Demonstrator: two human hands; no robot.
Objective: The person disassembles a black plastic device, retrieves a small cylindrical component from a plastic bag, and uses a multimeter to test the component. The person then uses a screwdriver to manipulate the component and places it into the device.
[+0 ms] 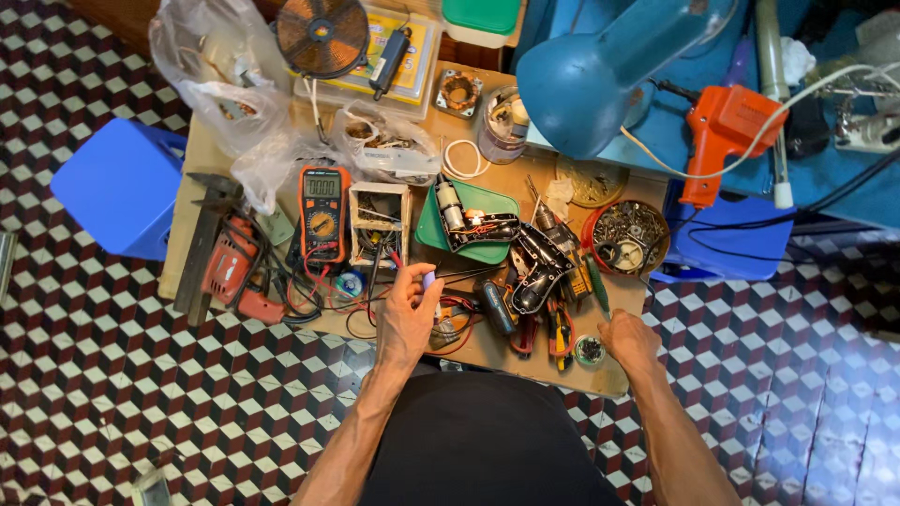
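A small purple tool [428, 279] with a thin tip sticks up and away from the left hand [409, 314], near the middle of the table. A little round tin [590, 350] lies flat at the near edge, just left of the right hand [630, 341].

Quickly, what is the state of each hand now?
Left hand: closed on a small purple tool.
Right hand: resting on the workbench; grip cannot be told.

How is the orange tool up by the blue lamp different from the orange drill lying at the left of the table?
The orange tool by the blue lamp rests on a blue surface, looks whole, and trails a white cord. The orange drill lies on the wooden table beside the multimeter, amid dark and red wires, with a dark metal piece alongside it. The first is brighter orange; the drill is redder and grubbier. Both are pistol-shaped, and neither hand touches them.
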